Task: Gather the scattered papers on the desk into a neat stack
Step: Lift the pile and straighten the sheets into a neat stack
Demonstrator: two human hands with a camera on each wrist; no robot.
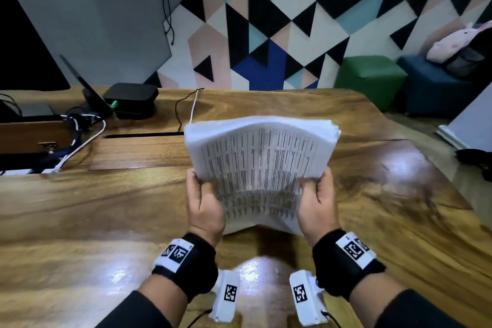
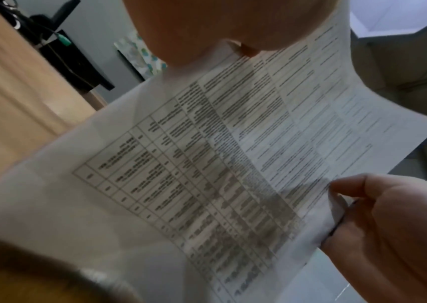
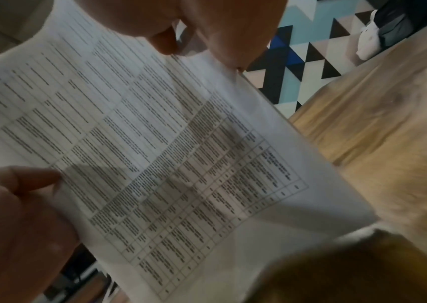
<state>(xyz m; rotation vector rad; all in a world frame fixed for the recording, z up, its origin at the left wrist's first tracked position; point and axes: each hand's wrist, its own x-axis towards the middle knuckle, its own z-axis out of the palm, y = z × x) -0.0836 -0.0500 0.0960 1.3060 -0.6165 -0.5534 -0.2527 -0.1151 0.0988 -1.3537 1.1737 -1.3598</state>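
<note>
White papers (image 1: 262, 165), printed with tables, are held as one bundle above the wooden desk (image 1: 106, 210), the left hand (image 1: 203, 205) and right hand (image 1: 318, 202) each gripping a side edge.

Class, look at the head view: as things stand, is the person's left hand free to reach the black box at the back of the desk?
Probably not yet. The left hand grips the stack of papers together with the right hand. The desk between it and the black box looks open, so letting go would free the way.
</note>
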